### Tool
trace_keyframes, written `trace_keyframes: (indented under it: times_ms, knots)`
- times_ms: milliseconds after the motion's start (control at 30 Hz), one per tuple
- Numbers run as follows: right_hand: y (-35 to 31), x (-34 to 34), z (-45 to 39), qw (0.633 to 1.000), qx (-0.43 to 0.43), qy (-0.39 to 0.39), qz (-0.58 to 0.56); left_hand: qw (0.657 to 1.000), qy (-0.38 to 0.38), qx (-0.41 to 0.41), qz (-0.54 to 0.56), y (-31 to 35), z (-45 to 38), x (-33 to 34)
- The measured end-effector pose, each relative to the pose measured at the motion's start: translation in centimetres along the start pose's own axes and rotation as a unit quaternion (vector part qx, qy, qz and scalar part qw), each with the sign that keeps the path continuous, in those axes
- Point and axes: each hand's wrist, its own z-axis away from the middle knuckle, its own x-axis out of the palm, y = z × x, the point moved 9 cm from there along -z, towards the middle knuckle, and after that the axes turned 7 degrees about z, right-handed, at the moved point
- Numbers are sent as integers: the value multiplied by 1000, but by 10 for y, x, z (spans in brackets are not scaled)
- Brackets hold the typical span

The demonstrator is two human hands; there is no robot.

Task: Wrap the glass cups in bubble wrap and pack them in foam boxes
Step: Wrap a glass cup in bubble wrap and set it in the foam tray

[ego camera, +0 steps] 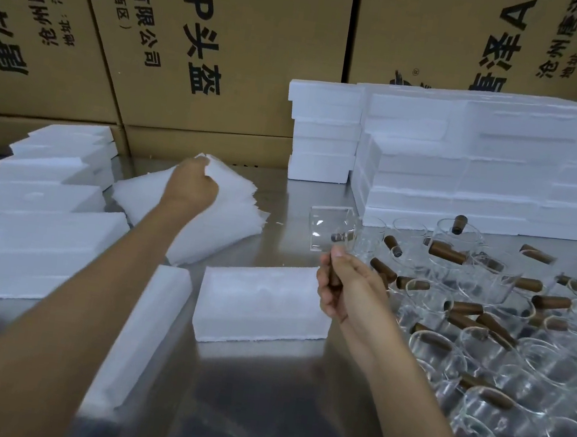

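Observation:
My right hand [342,286] grips the brown wooden handle of a clear glass cup [333,232] and holds it up above the metal table, near the middle. My left hand [192,183] reaches to the far left and pinches the top sheet of a stack of white wrap sheets [230,207]. An open white foam box [261,302] lies in front of me, and its lid [139,338] lies to its left, under my left forearm. Several more glass cups with brown handles [505,342] cover the right side of the table.
Closed foam boxes [30,221] are stacked at the left, and a larger pile of foam boxes [470,161] stands at the back right. Big cardboard cartons [207,42] form a wall behind the metal table [256,397].

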Motion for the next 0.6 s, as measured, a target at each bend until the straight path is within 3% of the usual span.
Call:
trace_keyframes:
  times_ms: [133,300,433,533,600]
  knots:
    - [-2,-1,-2,999,1,7,-35,979,-55,-4,-196,-29,-24,18]
    - [-7,-4,-3,999,-8,17,-46,987,47,39,-148,-15,-11,8]
    - [-12,-9,0,998,-15,33,-49,990,87,98,-56,14,15,-9]
    - [-14,-13,2,997,-16,52,-56,987,61,148,-2,36,45,-20]
    - [-14,-17,2,996,-12,65,-57,987,-24,159,-15,42,70,-16]
